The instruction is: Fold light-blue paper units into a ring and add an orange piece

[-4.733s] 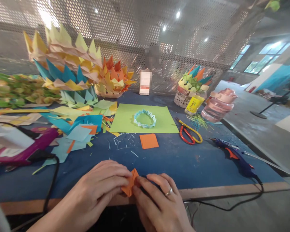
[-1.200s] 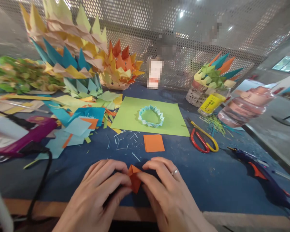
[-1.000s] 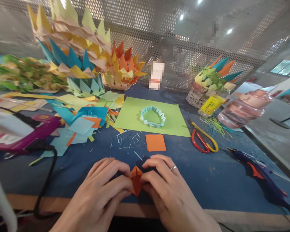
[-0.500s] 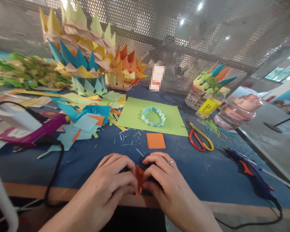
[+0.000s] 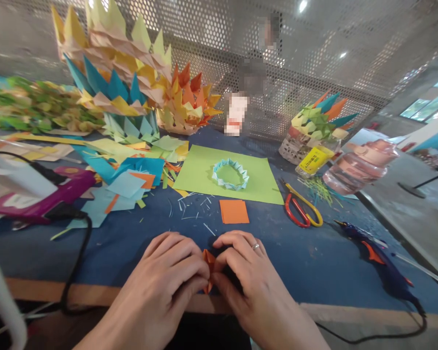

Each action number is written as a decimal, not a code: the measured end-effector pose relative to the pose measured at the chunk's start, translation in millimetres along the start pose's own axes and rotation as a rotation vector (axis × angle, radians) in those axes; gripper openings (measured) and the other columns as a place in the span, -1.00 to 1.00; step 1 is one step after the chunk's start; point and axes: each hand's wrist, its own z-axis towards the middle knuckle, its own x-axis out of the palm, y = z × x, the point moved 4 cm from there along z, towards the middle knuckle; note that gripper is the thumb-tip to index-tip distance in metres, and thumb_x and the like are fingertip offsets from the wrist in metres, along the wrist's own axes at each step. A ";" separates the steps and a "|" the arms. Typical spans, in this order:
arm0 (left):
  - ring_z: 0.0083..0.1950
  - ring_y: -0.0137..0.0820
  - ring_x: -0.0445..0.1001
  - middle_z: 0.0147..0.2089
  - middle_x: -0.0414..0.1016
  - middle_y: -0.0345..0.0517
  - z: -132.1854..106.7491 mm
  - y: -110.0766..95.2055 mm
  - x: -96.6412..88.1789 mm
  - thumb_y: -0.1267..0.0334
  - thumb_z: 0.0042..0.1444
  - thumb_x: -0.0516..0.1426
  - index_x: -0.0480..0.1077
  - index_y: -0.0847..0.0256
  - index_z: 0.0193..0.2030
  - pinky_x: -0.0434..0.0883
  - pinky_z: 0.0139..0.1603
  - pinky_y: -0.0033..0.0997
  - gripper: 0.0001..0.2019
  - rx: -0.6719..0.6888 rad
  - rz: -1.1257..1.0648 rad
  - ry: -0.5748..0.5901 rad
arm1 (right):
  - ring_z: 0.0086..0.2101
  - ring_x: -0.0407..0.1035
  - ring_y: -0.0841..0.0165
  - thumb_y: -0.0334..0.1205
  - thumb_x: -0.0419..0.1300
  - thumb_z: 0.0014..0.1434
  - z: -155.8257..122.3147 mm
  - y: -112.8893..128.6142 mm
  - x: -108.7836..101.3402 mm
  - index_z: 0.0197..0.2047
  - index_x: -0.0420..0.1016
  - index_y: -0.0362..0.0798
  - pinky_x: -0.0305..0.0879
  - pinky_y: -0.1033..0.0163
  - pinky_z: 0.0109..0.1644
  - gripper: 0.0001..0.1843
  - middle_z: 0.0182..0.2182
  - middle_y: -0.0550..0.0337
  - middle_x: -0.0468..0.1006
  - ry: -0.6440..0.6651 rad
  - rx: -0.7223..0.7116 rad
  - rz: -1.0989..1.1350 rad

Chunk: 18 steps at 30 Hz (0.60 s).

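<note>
A small folded piece of orange paper (image 5: 208, 260) is pinched between both my hands at the near edge of the blue table (image 5: 314, 262). My left hand (image 5: 164, 282) closes its fingertips on the paper's left side. My right hand (image 5: 248, 282), with a ring on one finger, presses it from the right. Most of the paper is hidden by my fingers. A flat orange paper square (image 5: 234, 211) lies just beyond my hands.
A green sheet (image 5: 263, 177) carries a light-blue folded paper ring (image 5: 229, 174). Red and yellow scissors (image 5: 301, 211) and a blue glue gun (image 5: 375, 253) lie to the right. A purple glue gun (image 5: 47, 199), paper scraps and spiky folded paper models fill the left.
My hands have closed tighter around the orange paper, so less of it shows than a second ago. The view has shifted slightly.
</note>
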 end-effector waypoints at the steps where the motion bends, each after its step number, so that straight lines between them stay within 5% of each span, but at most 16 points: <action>1: -0.23 -0.37 0.34 -0.33 0.42 -0.23 -0.3 -0.2 0.3 0.38 0.19 0.02 0.37 0.12 -0.39 0.28 -0.14 -0.33 -0.83 -0.004 0.002 0.000 | 0.02 0.22 0.32 -0.37 0.09 0.22 0.2 0.1 0.1 -0.32 0.38 -0.05 0.18 0.14 0.08 -0.91 -0.12 0.14 0.39 -0.015 -0.009 -0.013; 8: -0.23 -0.37 0.35 -0.30 0.40 -0.22 -2.7 1.4 3.2 0.39 0.17 0.03 0.34 0.13 -0.33 0.29 -0.13 -0.32 -0.88 -0.003 0.043 -0.009 | -0.01 0.27 0.30 -0.33 0.08 0.22 0.0 1.7 1.9 -0.32 0.40 -0.04 0.27 0.14 0.03 -0.90 -0.12 0.11 0.42 -0.070 -0.051 -0.101; 13: -0.21 -0.33 0.37 -0.22 0.40 -0.16 -9.7 2.0 -2.0 0.38 0.11 0.08 0.37 0.12 -0.25 0.30 -0.14 -0.27 -0.90 0.049 0.192 -0.153 | 0.00 0.25 0.29 -0.33 0.06 0.23 -1.8 1.5 2.8 -0.31 0.39 -0.05 0.23 0.12 0.07 -0.89 -0.10 0.11 0.41 -0.073 -0.031 -0.038; 18: -0.13 -0.33 0.42 -0.18 0.50 -0.22 -26.7 -8.1 5.0 0.46 0.15 -0.02 0.43 0.08 -0.18 0.25 0.07 -0.19 -0.73 0.136 0.297 -0.296 | 0.01 0.25 0.31 -0.35 0.09 0.22 -1.6 -1.1 4.3 -0.33 0.37 -0.04 0.22 0.13 0.08 -0.90 -0.11 0.12 0.41 -0.068 -0.033 -0.035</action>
